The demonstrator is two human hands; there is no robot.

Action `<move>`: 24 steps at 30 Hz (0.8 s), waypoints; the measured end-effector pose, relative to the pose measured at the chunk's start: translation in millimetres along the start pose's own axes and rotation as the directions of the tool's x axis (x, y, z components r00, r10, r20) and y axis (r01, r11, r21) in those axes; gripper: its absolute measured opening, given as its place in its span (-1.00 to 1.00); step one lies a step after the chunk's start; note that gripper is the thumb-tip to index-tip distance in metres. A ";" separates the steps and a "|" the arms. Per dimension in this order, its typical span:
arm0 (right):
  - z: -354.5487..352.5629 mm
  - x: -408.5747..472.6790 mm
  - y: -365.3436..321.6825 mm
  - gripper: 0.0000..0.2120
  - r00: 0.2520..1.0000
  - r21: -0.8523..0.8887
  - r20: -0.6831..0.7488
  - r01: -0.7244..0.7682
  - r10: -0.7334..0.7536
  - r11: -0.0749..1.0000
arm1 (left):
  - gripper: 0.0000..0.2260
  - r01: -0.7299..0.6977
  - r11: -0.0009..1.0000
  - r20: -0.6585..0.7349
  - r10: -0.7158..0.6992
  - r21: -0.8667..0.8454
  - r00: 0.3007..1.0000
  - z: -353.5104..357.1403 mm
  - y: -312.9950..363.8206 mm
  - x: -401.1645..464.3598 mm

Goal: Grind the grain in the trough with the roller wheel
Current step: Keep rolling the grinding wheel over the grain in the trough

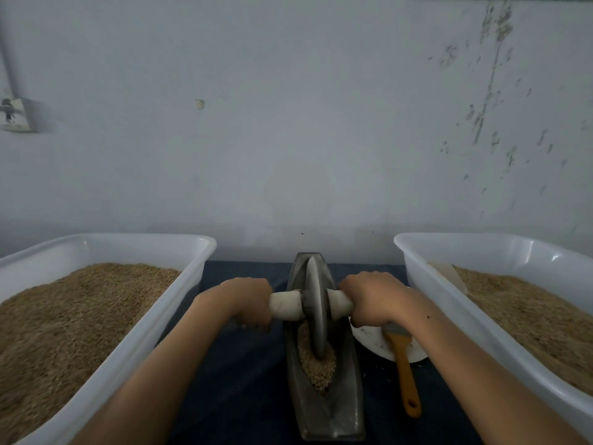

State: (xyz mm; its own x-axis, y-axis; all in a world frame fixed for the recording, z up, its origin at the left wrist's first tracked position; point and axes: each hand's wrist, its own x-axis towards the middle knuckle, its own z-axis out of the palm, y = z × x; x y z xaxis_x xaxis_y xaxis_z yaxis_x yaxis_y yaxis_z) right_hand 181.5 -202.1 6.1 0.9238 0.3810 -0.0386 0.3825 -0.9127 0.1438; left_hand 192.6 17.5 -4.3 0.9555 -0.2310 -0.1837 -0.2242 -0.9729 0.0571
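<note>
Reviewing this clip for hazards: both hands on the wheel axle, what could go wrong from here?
1. Grain is heaped against the grey metal roller wheel in the narrow dark metal trough; a hard push may spill it onto the dark cloth.
2. The orange-handled brush on the white plate lies under the right hand; the forearm could knock it.
3. The left hand has its grip beside the wheel; slipping inward risks a pinch.

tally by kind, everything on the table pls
White tubs of grain: 2
Metal trough: 1
Roller wheel: 1
White plate: 1
Orange-handled brush: 1
Total: 6
</note>
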 end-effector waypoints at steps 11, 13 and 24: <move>27.0 7.6 -0.6 -0.80 0.918 0.019 -0.380 -0.118 0.117 0.993 | -0.79 0.127 0.969 -0.523 0.003 0.213 0.852 13.1 14.0 5.2; 23.4 6.8 -0.5 -0.81 0.935 0.002 -0.338 -0.109 0.103 0.994 | -0.77 0.099 0.971 -0.462 0.014 0.219 0.887 11.1 11.3 3.9; 6.0 3.1 2.4 -0.72 0.999 0.002 -0.012 -0.050 0.050 0.999 | -0.85 0.055 0.996 -0.041 -0.052 0.077 0.998 -2.6 10.6 -3.8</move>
State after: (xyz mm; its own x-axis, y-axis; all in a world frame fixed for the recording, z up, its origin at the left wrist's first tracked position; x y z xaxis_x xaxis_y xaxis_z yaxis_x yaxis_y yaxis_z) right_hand 185.4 -204.0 0.4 0.9413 0.3370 -0.0196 0.3363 -0.9307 0.1440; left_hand 187.0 8.0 -0.5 0.9729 -0.1795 -0.1457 -0.1856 -0.9822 -0.0290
